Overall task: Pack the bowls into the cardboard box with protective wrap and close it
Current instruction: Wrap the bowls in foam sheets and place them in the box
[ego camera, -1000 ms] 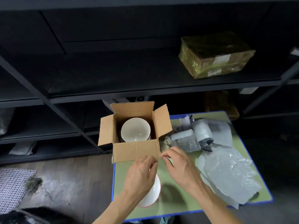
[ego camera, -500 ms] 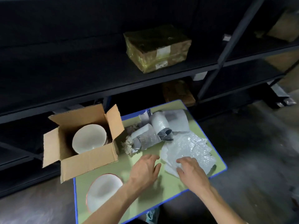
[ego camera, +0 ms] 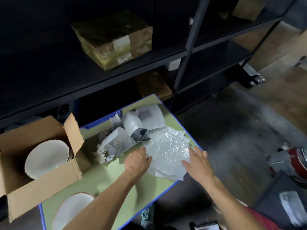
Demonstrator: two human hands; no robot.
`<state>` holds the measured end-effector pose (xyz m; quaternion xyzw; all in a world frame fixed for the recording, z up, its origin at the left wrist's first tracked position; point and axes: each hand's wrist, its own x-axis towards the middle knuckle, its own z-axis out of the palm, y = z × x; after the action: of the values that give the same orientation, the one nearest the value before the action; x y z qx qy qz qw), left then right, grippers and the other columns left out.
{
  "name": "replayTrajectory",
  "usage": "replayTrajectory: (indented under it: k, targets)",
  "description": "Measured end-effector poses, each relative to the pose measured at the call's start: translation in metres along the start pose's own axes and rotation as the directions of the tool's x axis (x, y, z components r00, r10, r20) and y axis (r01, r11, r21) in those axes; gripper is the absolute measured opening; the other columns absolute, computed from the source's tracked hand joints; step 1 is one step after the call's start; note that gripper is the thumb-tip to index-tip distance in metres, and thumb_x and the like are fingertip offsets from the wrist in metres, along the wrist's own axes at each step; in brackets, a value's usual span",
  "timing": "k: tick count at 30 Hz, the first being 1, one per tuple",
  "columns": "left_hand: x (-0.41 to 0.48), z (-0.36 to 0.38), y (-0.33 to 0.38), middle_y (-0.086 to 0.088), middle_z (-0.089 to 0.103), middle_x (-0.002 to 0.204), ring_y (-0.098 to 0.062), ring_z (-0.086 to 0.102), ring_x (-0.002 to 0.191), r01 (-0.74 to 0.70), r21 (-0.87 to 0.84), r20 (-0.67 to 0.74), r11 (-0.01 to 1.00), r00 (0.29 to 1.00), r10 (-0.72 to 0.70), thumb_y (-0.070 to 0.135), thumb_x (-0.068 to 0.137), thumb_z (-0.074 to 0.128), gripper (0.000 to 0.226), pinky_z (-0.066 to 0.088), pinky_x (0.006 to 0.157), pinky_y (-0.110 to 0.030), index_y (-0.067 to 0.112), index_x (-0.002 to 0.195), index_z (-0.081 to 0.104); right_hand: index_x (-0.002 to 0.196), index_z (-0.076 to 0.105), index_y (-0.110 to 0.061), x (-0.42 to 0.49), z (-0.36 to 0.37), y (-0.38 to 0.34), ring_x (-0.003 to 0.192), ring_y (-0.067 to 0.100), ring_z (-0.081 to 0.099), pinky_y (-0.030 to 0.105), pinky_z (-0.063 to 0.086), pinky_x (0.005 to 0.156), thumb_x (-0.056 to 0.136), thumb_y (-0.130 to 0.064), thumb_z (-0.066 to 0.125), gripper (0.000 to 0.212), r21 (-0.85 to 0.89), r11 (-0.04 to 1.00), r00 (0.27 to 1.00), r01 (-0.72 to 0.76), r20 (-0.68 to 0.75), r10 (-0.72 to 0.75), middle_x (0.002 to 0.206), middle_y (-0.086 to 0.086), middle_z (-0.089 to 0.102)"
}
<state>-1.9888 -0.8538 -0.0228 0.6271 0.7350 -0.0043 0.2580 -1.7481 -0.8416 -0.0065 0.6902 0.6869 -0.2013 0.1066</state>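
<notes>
On the green table (ego camera: pixel 106 181), wrap retrieval is in hand: left hand (ego camera: pixel 137 161) and right hand (ego camera: pixel 198 161) lie flat, fingers extended, on opposite edges of the bubble-wrap sheet (ego camera: pixel 166 150), gripping nothing. One bowl (ego camera: pixel 46 159) sits in the cardboard box (ego camera: pixel 41 186); a second bowl (ego camera: pixel 71 211) lies outside. Next: pinch and lift the sheet.

Both arms were stretched out, left hand (ego camera: pixel 137 161) lying loose and flat at the left edge of the bubble wrap sheet (ego camera: pixel 166 151), right hand (ego camera: pixel 198 161) spread over its right edge.
</notes>
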Motion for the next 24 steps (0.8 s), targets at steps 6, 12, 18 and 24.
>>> replayTrajectory:
  k: [6,12,18,24]
  targets:
    - [0.000,0.007,-0.002,-0.007,0.071,0.098,-0.028,0.064,0.087,0.075,-0.188,-0.001,0.979,0.997,-0.077,0.022,0.093,0.055,0.014,0.053,0.076,-0.036,0.017,0.106,0.057,0.151,0.027,-0.019,0.004,-0.003,-0.004,0.118,0.027,0.051,0.036,0.050,0.086,0.094,-0.017,0.059,0.065,0.182,0.982,0.998,-0.057,0.010,0.056,0.135,0.004,0.032]
    - [-0.006,0.009,-0.008,-0.002,0.071,0.098,-0.027,0.065,0.086,0.071,-0.260,-0.012,0.963,0.997,-0.076,0.031,0.095,0.050,0.018,0.053,0.075,-0.035,0.025,0.112,0.054,0.141,0.046,-0.026,0.001,-0.006,-0.015,0.095,0.016,0.054,0.027,0.040,0.075,0.092,0.001,0.042,0.056,0.376,0.926,0.993,-0.028,-0.093,0.067,0.127,-0.004,0.048]
    - [-0.015,0.011,-0.014,-0.002,0.060,0.112,-0.025,0.064,0.095,0.043,-0.251,-0.092,0.967,0.993,-0.068,0.037,0.102,0.042,0.026,0.047,0.081,-0.033,0.024,0.116,0.059,0.133,0.053,-0.023,0.008,-0.007,-0.019,0.107,0.020,0.058,0.029,0.043,0.084,0.095,-0.032,0.059,0.039,0.418,0.906,0.995,-0.065,-0.043,0.091,0.125,0.003,0.052]
    - [-0.025,0.014,-0.006,0.001,0.069,0.094,-0.023,0.065,0.085,0.026,-0.285,-0.081,0.958,0.995,-0.052,0.051,0.100,0.044,0.031,0.048,0.070,-0.033,0.024,0.108,0.055,0.142,0.038,-0.020,0.013,0.003,-0.024,0.107,0.029,0.056,0.035,0.047,0.085,0.089,-0.032,0.065,0.061,0.328,0.937,0.991,-0.121,-0.012,0.132,0.129,0.007,0.040]
